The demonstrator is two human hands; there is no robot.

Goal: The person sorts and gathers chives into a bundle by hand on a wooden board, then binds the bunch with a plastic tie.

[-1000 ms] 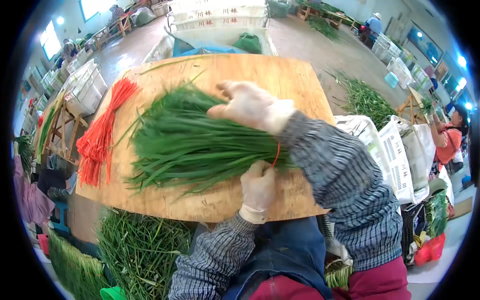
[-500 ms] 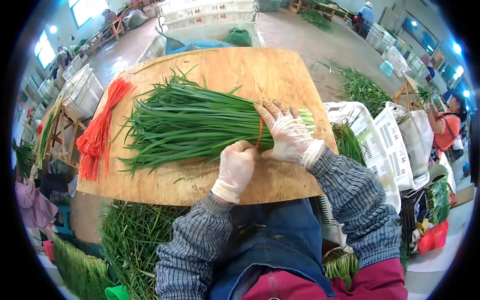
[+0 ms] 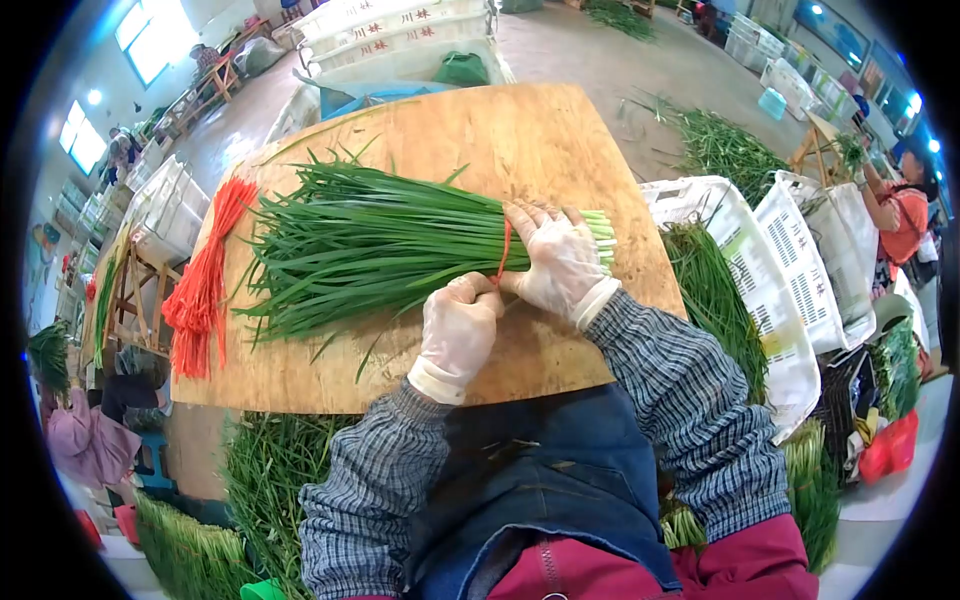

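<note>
A bunch of garlic chives lies across the wooden board, leaves to the left and pale stem ends to the right. Around its stems runs a red tie. My gloved left hand is closed at the bunch's near side, pinching the red tie's lower end; its fingertips are partly hidden. Over the stems rests my gloved right hand, fingers curved across the top of the bunch and thumb beside the tie, close to the left fingers.
Red ties hang in a bundle over the board's left edge. White crates stand at the right, and stacked crates beyond the board. Loose greens lie below left. A person in orange works at the far right.
The camera view has shifted slightly. My right thumb has come in beside the tie, closer to my left fingers. My left hand still pinches at the bunch's near side.
</note>
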